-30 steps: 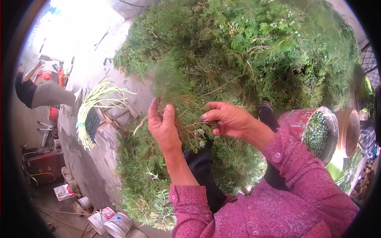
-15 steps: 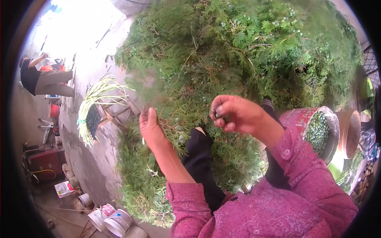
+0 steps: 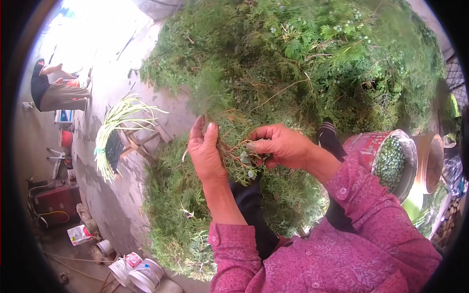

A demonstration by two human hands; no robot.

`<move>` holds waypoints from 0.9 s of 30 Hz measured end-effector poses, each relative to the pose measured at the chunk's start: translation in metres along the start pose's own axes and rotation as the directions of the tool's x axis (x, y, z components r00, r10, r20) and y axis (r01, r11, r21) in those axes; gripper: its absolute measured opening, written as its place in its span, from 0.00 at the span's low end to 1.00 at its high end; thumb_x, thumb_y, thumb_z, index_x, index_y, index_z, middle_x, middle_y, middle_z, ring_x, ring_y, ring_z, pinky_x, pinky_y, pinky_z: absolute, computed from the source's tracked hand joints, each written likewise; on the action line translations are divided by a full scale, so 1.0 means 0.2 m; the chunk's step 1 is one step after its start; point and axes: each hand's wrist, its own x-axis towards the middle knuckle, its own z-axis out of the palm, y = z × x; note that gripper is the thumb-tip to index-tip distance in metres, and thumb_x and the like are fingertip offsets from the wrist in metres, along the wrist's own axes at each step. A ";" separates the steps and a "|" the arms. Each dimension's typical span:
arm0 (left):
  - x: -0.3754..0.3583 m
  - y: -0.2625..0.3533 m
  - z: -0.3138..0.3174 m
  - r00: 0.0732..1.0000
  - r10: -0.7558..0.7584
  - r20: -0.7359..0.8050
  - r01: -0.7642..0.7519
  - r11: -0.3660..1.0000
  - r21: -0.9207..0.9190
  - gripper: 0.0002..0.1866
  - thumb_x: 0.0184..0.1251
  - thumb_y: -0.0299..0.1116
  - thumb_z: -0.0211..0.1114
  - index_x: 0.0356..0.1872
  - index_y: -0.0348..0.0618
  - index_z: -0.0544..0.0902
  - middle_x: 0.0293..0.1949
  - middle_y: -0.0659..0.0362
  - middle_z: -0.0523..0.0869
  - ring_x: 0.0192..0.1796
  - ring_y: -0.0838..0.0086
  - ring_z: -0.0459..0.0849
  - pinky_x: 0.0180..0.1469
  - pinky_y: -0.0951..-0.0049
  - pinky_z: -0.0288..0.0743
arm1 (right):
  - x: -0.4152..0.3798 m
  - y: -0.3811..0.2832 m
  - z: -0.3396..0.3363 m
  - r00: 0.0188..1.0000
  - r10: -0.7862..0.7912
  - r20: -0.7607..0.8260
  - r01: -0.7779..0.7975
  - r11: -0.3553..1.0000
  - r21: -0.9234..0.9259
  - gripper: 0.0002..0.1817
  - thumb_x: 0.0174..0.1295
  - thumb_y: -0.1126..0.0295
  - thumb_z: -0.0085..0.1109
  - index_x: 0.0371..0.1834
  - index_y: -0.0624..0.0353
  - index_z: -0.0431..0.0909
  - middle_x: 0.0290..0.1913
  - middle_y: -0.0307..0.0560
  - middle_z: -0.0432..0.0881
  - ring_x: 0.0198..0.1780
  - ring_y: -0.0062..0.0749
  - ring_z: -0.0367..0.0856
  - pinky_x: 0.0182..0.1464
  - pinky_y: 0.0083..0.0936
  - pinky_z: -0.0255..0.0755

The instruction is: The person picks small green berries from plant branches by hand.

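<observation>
A leafy green sprig (image 3: 233, 146) with round green cones hangs between my two hands. My left hand (image 3: 207, 154) is closed around its stem side, thumb and fingers pointing up. On the sprig's other side, my right hand (image 3: 281, 146) pinches at the cones with thumb and forefinger; its curled lower fingers hide whatever lies in the palm. Beneath and beyond both hands spreads a big heap of green branches (image 3: 273, 58). To the right of my right hand, a red bucket (image 3: 361, 145) holds many small green cones (image 3: 390, 163).
Long green stalks (image 3: 105, 139) lie over a small wooden stool (image 3: 139, 138) at the left. Another person (image 3: 58, 93) bends forward at the far left. White buckets (image 3: 145, 274) stand at the lower left, and a brownish container (image 3: 430, 163) is beside the red bucket.
My right hand has moved left and down onto the sprig. My left hand has shifted right and up with the sprig. The other person has bent further forward.
</observation>
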 end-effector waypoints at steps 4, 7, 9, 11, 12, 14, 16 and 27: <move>-0.01 0.01 0.00 0.999 0.046 0.030 -0.047 0.997 0.057 0.22 0.58 0.22 0.59 0.54 0.31 0.67 0.44 0.54 0.78 0.42 0.75 0.78 0.45 0.76 0.73 | 0.02 0.03 0.00 1.000 -0.009 0.018 0.009 1.000 0.016 0.14 0.55 0.70 0.59 0.43 0.62 0.73 0.29 0.37 0.77 0.26 0.19 0.74 0.23 0.15 0.66; -0.02 0.02 0.00 0.997 0.065 0.044 -0.068 0.994 0.086 0.22 0.58 0.22 0.60 0.54 0.30 0.67 0.43 0.54 0.78 0.42 0.75 0.77 0.46 0.77 0.72 | 0.01 0.01 0.01 0.999 -0.043 0.002 0.043 0.994 -0.104 0.12 0.53 0.71 0.59 0.41 0.63 0.74 0.25 0.36 0.76 0.24 0.18 0.73 0.22 0.15 0.65; -0.02 0.02 0.00 0.995 0.081 0.049 -0.087 0.989 0.119 0.21 0.58 0.22 0.60 0.53 0.30 0.68 0.43 0.53 0.78 0.42 0.75 0.77 0.46 0.78 0.72 | 0.00 -0.01 0.03 0.998 -0.056 0.019 0.058 0.986 -0.156 0.11 0.52 0.72 0.59 0.39 0.63 0.74 0.24 0.36 0.75 0.23 0.17 0.73 0.21 0.14 0.64; -0.02 0.02 -0.01 0.996 0.081 0.038 -0.084 0.992 0.094 0.20 0.58 0.23 0.60 0.52 0.29 0.69 0.43 0.54 0.78 0.42 0.76 0.77 0.47 0.78 0.72 | -0.01 -0.01 0.03 0.997 -0.069 0.037 0.075 0.976 -0.205 0.10 0.52 0.72 0.58 0.37 0.62 0.75 0.22 0.35 0.75 0.22 0.16 0.72 0.21 0.14 0.63; -0.02 0.03 -0.01 0.996 0.079 0.037 -0.082 0.992 0.095 0.20 0.58 0.23 0.60 0.52 0.29 0.69 0.43 0.54 0.78 0.42 0.76 0.77 0.47 0.78 0.72 | -0.01 0.00 0.03 0.996 -0.061 0.058 0.071 0.978 -0.199 0.09 0.52 0.72 0.58 0.35 0.62 0.75 0.22 0.35 0.75 0.22 0.16 0.72 0.21 0.13 0.63; -0.02 0.04 0.00 0.993 0.108 -0.045 -0.101 0.985 0.141 0.20 0.58 0.23 0.60 0.52 0.29 0.69 0.43 0.55 0.78 0.42 0.76 0.77 0.47 0.78 0.71 | -0.02 -0.01 0.02 0.995 -0.053 0.081 0.068 0.979 -0.193 0.08 0.52 0.71 0.58 0.34 0.62 0.76 0.21 0.35 0.75 0.21 0.15 0.71 0.21 0.12 0.63; 0.01 0.05 -0.06 0.983 0.142 -0.114 -0.125 0.982 0.143 0.19 0.58 0.23 0.60 0.51 0.29 0.70 0.43 0.55 0.78 0.42 0.76 0.77 0.46 0.78 0.71 | -0.06 -0.05 -0.02 0.993 -0.026 0.112 0.035 0.996 -0.080 0.09 0.53 0.72 0.56 0.36 0.62 0.75 0.24 0.37 0.76 0.23 0.17 0.74 0.22 0.12 0.65; -0.01 0.01 0.00 0.944 0.266 -0.193 -0.203 0.933 0.296 0.20 0.59 0.24 0.59 0.53 0.32 0.69 0.43 0.57 0.77 0.40 0.75 0.77 0.41 0.84 0.71 | 0.00 -0.02 -0.01 0.976 -0.206 -0.078 0.155 0.894 -0.421 0.11 0.58 0.65 0.58 0.38 0.60 0.73 0.32 0.40 0.78 0.25 0.17 0.75 0.22 0.12 0.67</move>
